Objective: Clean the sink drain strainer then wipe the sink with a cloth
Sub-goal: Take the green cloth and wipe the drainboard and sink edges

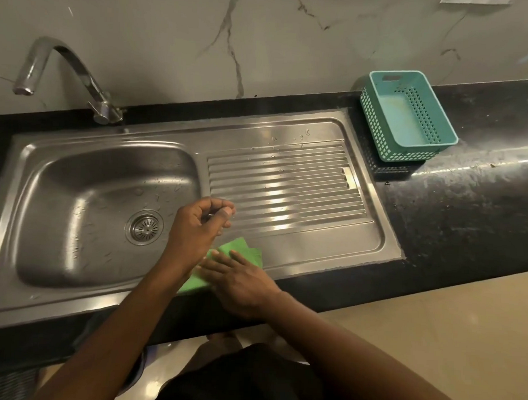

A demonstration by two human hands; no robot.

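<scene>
left grip (202, 224) clenched, nothing seen in it, over basin's 3 o'clock edge | right grip (239, 281) released, fingers flat on cloth (243, 251) at sink (58, 300) front rim | strainer (145, 227) seated in drain, 9 o'clock of left grip | drainboard (287, 182) open toward 2 o'clock, basket (409, 115) on surface (466, 207) beyond
</scene>
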